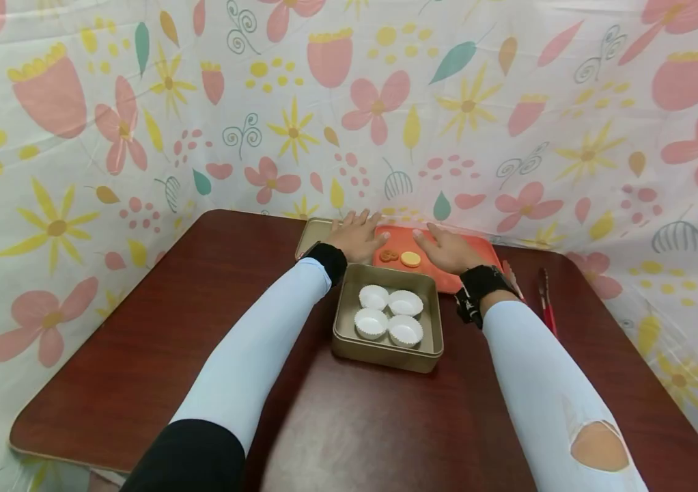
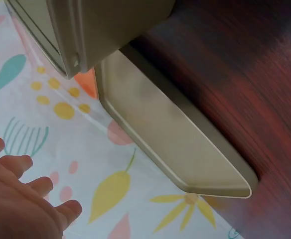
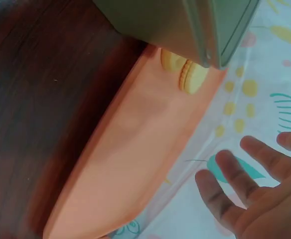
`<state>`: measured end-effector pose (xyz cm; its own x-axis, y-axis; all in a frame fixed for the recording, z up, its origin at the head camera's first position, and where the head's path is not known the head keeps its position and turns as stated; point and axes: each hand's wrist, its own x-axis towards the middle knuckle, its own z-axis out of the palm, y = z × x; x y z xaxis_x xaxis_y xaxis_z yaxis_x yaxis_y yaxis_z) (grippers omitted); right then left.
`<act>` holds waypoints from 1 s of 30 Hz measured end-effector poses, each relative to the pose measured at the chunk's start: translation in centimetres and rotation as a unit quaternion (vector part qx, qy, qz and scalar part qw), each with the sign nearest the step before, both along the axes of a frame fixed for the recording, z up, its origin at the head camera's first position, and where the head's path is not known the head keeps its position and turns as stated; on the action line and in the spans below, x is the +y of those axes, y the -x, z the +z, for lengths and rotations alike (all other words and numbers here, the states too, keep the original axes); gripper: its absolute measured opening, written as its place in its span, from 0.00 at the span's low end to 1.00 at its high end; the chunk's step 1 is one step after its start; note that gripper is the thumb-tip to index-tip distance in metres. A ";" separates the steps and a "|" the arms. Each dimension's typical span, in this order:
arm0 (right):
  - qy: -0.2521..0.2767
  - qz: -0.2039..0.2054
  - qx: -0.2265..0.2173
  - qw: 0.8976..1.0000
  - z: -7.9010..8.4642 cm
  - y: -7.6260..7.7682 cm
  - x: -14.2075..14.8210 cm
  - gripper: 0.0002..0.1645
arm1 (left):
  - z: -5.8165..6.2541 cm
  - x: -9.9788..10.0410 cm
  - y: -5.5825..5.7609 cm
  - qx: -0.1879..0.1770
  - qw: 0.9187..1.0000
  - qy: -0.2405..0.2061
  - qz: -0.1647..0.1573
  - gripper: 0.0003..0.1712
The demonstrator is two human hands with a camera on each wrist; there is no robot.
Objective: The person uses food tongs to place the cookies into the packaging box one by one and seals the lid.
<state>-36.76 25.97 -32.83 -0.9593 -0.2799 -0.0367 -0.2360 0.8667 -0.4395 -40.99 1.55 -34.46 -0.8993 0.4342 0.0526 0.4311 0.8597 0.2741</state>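
Note:
My left hand [image 1: 354, 238], fingers spread, hovers beyond a gold square tin [image 1: 387, 353], near a gold lid [image 1: 309, 236]. Several white fluted paper cups [image 1: 406, 331] sit inside the tin. My right hand [image 1: 452, 253] is stretched over an orange tray [image 1: 478, 249] with nothing in its grasp. On that tray lie a round yellow cookie [image 1: 410, 259] and a brown pretzel-shaped cookie [image 1: 388, 255]. In the left wrist view, the lid [image 2: 160, 134] lies inside up, apart from my fingers [image 2: 16, 164]. The tray [image 3: 130, 139] is below my right fingers [image 3: 225, 162] in the right wrist view.
Red-handled tongs [image 1: 547, 304] lie at the right of the dark wooden table [image 1: 201, 307]. A partly hidden reddish item [image 1: 511, 279] is beside the tray, behind my right wrist. A flower-printed sheet [image 1: 324, 102] hangs close behind the tray and lid.

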 end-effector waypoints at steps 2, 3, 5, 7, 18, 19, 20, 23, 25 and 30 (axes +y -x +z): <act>0.034 0.002 -0.006 0.999 -0.1 -0.3 0.5 0.55 | 0.3 -0.1 -0.5 0.004 1.000 -0.012 -0.013 0.41; 0.052 0.002 -0.008 0.999 -0.2 -0.5 0.6 0.55 | 0.4 -0.2 -0.8 0.007 1.000 -0.018 -0.021 0.41; 0.082 0.003 -0.007 0.997 -0.4 -0.8 0.9 0.53 | 0.7 -0.3 -1.4 0.011 0.999 -0.033 -0.041 0.41; 0.108 0.002 -0.005 0.994 -0.6 -1.1 1.2 0.53 | 0.9 -0.4 -1.9 0.016 0.997 -0.048 -0.066 0.41; 0.249 0.001 -0.055 0.967 -2.4 -2.1 2.8 0.50 | -0.1 -2.1 -2.1 -0.019 0.977 -0.166 -0.135 0.39; 0.257 -0.002 -0.062 0.964 -2.2 -2.4 2.8 0.49 | -0.3 -2.3 -2.1 -0.021 0.974 -0.178 -0.137 0.38; 0.266 -0.002 -0.069 0.962 -2.0 -2.8 2.6 0.48 | -0.5 -2.5 -2.0 -0.022 0.972 -0.190 -0.138 0.37; 0.275 -0.006 -0.071 0.959 -2.4 -2.9 2.8 0.47 | -1.1 -3.2 -2.1 -0.033 0.964 -0.229 -0.134 0.36; 0.274 -0.010 -0.069 0.959 -2.8 -3.0 2.8 0.47 | -1.5 -3.7 -2.2 -0.038 0.959 -0.251 -0.127 0.34; 0.270 -0.014 -0.071 0.960 -4.4 -2.5 3.3 0.45 | -2.0 -4.3 -2.8 -0.048 0.955 -0.275 -0.105 0.32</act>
<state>-34.30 29.28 -37.25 -0.9629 -0.2688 -0.0246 -0.1199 0.5078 -0.8531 -38.21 -2.78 -36.41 -0.8079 0.5356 0.2457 0.5278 0.4724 0.7058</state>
